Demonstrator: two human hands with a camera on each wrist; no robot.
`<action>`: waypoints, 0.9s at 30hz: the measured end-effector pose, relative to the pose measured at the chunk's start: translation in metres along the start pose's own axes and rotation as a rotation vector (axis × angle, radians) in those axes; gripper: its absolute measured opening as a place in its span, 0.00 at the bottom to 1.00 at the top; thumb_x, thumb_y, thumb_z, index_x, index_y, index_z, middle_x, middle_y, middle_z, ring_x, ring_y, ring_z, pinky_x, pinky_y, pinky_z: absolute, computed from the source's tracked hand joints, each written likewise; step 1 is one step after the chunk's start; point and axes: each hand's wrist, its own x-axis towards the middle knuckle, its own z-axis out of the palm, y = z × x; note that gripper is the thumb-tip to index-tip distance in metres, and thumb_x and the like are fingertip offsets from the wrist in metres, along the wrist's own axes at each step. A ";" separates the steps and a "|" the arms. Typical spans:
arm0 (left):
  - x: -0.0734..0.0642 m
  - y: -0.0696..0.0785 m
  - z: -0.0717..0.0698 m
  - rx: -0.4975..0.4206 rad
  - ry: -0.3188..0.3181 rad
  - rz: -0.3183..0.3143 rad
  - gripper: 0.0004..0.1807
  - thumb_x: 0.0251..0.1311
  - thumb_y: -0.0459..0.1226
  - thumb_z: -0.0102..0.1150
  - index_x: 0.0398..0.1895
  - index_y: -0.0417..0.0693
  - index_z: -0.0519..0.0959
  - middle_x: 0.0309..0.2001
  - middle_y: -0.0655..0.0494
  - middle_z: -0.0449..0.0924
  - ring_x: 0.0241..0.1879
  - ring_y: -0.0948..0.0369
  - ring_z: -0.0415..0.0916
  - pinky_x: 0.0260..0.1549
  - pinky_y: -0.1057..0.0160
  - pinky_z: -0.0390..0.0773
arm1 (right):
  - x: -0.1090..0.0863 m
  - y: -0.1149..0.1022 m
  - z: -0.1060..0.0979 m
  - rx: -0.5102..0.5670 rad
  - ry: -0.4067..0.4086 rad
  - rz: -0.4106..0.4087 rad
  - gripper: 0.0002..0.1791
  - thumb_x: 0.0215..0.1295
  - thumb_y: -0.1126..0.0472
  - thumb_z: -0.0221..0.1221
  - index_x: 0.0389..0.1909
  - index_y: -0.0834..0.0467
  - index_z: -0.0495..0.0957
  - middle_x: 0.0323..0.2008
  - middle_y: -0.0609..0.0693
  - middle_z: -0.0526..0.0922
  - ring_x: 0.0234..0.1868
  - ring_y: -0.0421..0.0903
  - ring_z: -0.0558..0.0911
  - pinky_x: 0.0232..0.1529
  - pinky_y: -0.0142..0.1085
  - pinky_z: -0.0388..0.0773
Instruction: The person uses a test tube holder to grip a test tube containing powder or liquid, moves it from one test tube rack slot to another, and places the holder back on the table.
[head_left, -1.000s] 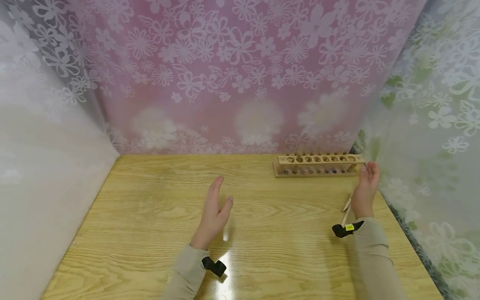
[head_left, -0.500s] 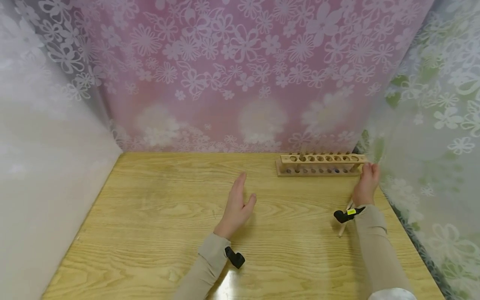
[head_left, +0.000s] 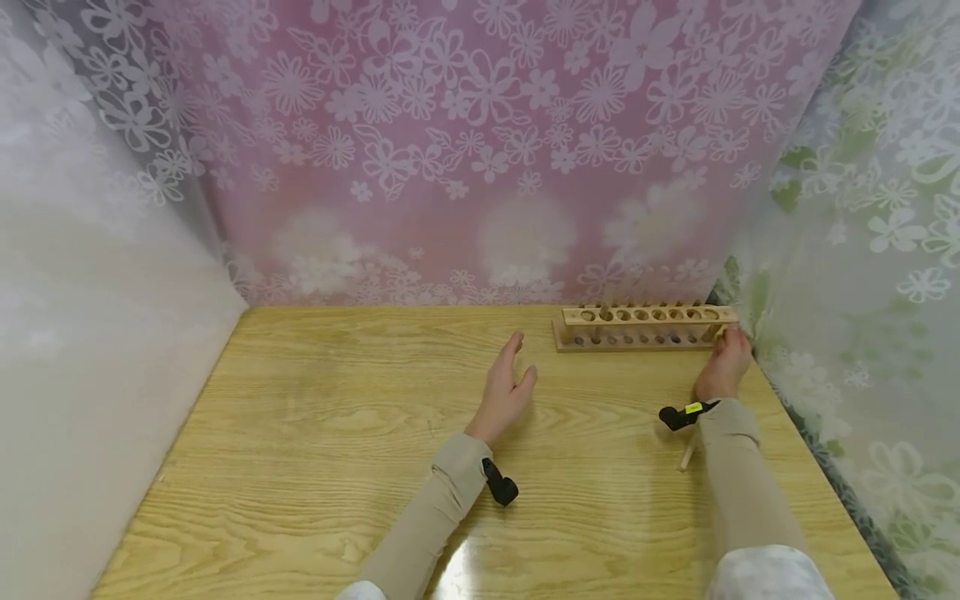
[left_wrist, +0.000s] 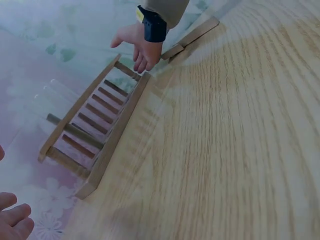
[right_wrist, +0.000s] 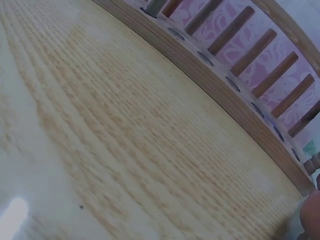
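Observation:
A wooden test tube rack [head_left: 645, 346] with a row of round holes and upright pegs stands at the back right of the table. One tube-like grey-green piece [left_wrist: 82, 136] rises through a hole near its left end. My right hand [head_left: 726, 362] is at the rack's right end, its fingertips right by the end post; in the left wrist view its fingers hang down, loosely extended. My left hand [head_left: 504, 398] is in front of the rack and to its left, fingers straight, thumb spread, holding nothing. Only its fingertips show at the edge of the left wrist view.
A thin wooden stick [head_left: 687, 454] lies on the table [head_left: 300, 467] partly under my right wrist. Faint clear tube ends [left_wrist: 55, 92] show behind the rack. A pink flowered curtain [head_left: 450, 167] hangs behind, with pale sheets at both sides.
My left hand has moved right and forward, toward the rack. My right hand has shifted slightly forward, staying at the rack's right end. The rack appears to stay in place.

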 end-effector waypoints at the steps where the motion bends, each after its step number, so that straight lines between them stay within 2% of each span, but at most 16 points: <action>1: 0.002 -0.002 0.003 -0.009 0.003 -0.005 0.35 0.73 0.37 0.47 0.79 0.44 0.48 0.77 0.51 0.53 0.74 0.55 0.53 0.71 0.51 0.60 | 0.001 0.001 -0.001 0.009 0.016 -0.004 0.19 0.75 0.64 0.51 0.23 0.57 0.57 0.22 0.49 0.51 0.26 0.44 0.50 0.34 0.33 0.50; 4: 0.008 -0.007 0.010 -0.042 -0.001 -0.027 0.35 0.73 0.37 0.46 0.79 0.45 0.48 0.77 0.48 0.52 0.74 0.55 0.53 0.71 0.51 0.59 | 0.004 0.003 -0.001 0.022 0.073 0.021 0.15 0.75 0.63 0.51 0.26 0.58 0.61 0.26 0.49 0.55 0.29 0.44 0.54 0.35 0.31 0.54; 7: 0.014 -0.012 0.016 -0.053 -0.019 -0.044 0.36 0.73 0.38 0.46 0.80 0.44 0.47 0.78 0.46 0.50 0.75 0.54 0.52 0.72 0.52 0.58 | 0.006 0.004 -0.001 0.030 0.121 0.046 0.07 0.75 0.61 0.51 0.36 0.60 0.69 0.31 0.50 0.61 0.33 0.44 0.60 0.39 0.30 0.60; 9: 0.017 -0.014 0.020 -0.060 -0.034 -0.049 0.36 0.74 0.38 0.45 0.80 0.43 0.46 0.78 0.44 0.49 0.75 0.54 0.51 0.72 0.52 0.57 | 0.006 0.004 0.000 0.041 0.148 0.053 0.07 0.75 0.61 0.51 0.43 0.61 0.71 0.35 0.50 0.65 0.35 0.44 0.63 0.42 0.29 0.61; 14: 0.025 -0.017 0.027 -0.061 -0.072 -0.032 0.36 0.74 0.39 0.45 0.79 0.41 0.45 0.78 0.43 0.47 0.76 0.53 0.48 0.73 0.53 0.55 | 0.002 0.004 -0.002 -0.004 0.147 0.066 0.17 0.75 0.58 0.51 0.59 0.61 0.71 0.45 0.50 0.71 0.42 0.44 0.67 0.49 0.30 0.61; 18: 0.032 -0.018 0.032 -0.058 -0.114 -0.041 0.37 0.74 0.39 0.45 0.80 0.45 0.43 0.79 0.48 0.43 0.77 0.56 0.43 0.74 0.55 0.52 | 0.000 0.006 -0.003 -0.064 0.122 0.055 0.24 0.76 0.54 0.49 0.68 0.59 0.66 0.55 0.50 0.71 0.50 0.45 0.70 0.57 0.29 0.61; 20: 0.036 -0.019 0.036 -0.059 -0.136 -0.053 0.38 0.74 0.40 0.45 0.80 0.47 0.41 0.80 0.51 0.41 0.77 0.58 0.41 0.74 0.56 0.50 | -0.001 0.006 -0.002 -0.074 0.106 0.038 0.24 0.77 0.54 0.48 0.68 0.60 0.67 0.57 0.52 0.72 0.53 0.47 0.71 0.60 0.30 0.61; 22: 0.039 -0.019 0.039 -0.068 -0.160 -0.071 0.39 0.74 0.42 0.45 0.81 0.49 0.39 0.80 0.51 0.39 0.77 0.60 0.40 0.74 0.56 0.49 | -0.001 0.007 0.000 -0.067 0.081 0.008 0.21 0.78 0.56 0.48 0.62 0.66 0.69 0.53 0.56 0.74 0.50 0.50 0.72 0.59 0.33 0.64; 24: 0.042 -0.020 0.044 -0.073 -0.189 -0.076 0.40 0.75 0.43 0.45 0.81 0.49 0.36 0.80 0.50 0.37 0.77 0.60 0.38 0.74 0.57 0.47 | -0.002 0.008 0.001 -0.065 0.049 -0.021 0.17 0.78 0.58 0.47 0.51 0.69 0.73 0.45 0.58 0.75 0.44 0.51 0.70 0.54 0.36 0.64; 27: 0.045 -0.019 0.051 -0.075 -0.230 -0.082 0.42 0.75 0.44 0.46 0.80 0.48 0.34 0.80 0.48 0.35 0.77 0.60 0.37 0.75 0.56 0.46 | -0.005 0.010 0.004 -0.126 -0.004 -0.096 0.16 0.78 0.62 0.45 0.35 0.72 0.70 0.33 0.61 0.68 0.35 0.54 0.63 0.46 0.40 0.60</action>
